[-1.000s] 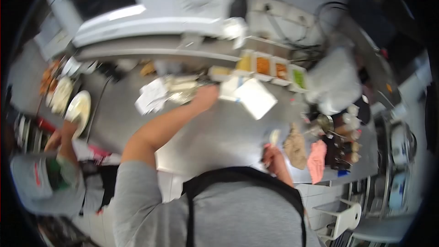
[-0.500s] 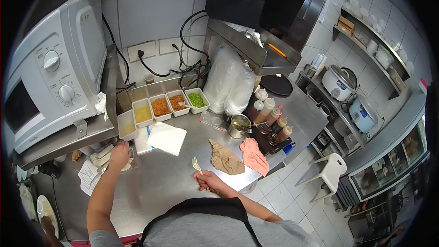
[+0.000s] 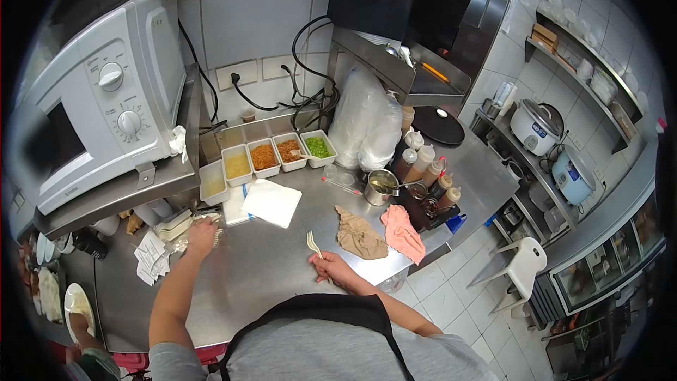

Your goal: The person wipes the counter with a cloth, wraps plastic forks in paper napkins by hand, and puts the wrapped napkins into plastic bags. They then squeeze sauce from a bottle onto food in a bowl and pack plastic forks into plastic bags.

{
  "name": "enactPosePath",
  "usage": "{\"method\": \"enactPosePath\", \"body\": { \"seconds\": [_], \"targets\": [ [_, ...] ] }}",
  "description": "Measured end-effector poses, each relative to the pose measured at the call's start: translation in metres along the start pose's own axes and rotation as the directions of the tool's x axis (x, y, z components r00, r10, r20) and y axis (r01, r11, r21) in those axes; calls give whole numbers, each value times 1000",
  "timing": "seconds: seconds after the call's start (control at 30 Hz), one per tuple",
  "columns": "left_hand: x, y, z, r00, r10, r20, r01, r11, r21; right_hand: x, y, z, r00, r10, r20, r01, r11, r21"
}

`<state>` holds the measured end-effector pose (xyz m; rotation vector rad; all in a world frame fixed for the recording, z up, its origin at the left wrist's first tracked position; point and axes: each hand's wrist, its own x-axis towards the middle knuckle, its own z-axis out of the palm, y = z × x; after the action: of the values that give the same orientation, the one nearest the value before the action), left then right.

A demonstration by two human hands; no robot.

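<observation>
A cream plastic fork [image 3: 313,242], tines up, is held in my right hand [image 3: 333,269], whose fingers are closed round its handle above the steel counter. My left hand [image 3: 202,236] reaches down onto a clear plastic packet [image 3: 217,224] at the counter's left. Its fingers are curled over the packet, and what they grip is hidden. Pale plastic cutlery [image 3: 173,227] lies just left of that hand. Printed paper slips [image 3: 150,257] rest beside the cutlery. White napkins [image 3: 272,203] lie a little farther back, to the right.
Food tubs [image 3: 264,156] line the back. A small pot [image 3: 379,187] and sauce bottles [image 3: 423,162] stand right, behind a brown cloth [image 3: 360,233] and pink cloth [image 3: 403,233]. The microwave [image 3: 106,106] sits on a left shelf. Another person's hand [image 3: 81,326] touches a plate [image 3: 76,298].
The view has shifted, so the counter sits farther right in it. My left hand has moved over the clear packet. The fork stays in my right hand. The other person's hand shows more at lower left.
</observation>
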<state>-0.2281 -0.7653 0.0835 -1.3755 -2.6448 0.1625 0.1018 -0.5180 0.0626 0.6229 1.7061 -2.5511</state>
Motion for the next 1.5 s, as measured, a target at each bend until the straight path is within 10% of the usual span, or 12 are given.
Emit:
{"method": "enactPosePath", "body": {
  "seconds": [0.47, 0.63, 0.8, 0.87, 1.0, 1.1, 1.5],
  "targets": [
    [3, 36, -27, 990, -116, -84, 125, 984, 123, 5, 17, -18, 997, -74, 19, 74, 997, 14],
    [3, 50, -77, 945, -96, -312, 7, 962, -274, 1, -1, -13, 992, 10, 125, -23, 994, 105],
    [-8, 118, -145, 838, -415, -354, -62, 572, -818, 10, -12, -11, 981, 96, 170, -133, 965, 225],
    [-8, 148, -122, 796, -588, -144, -39, 187, -982, 14, -20, -10, 974, 95, 208, -167, 916, 365],
    [-12, 227, -89, 702, -669, 243, -151, -473, -868, 21, -61, 0, 981, 37, 192, -132, 849, 512],
    [-18, 279, -96, 695, -633, 341, -344, -709, -615, 37, -75, -2, 989, 101, 108, -144, 835, 531],
    [-26, 336, -80, 608, -685, 402, -54, -540, -840, 39, -92, -13, 942, 22, 336, -106, 966, 235]
  ]
}}
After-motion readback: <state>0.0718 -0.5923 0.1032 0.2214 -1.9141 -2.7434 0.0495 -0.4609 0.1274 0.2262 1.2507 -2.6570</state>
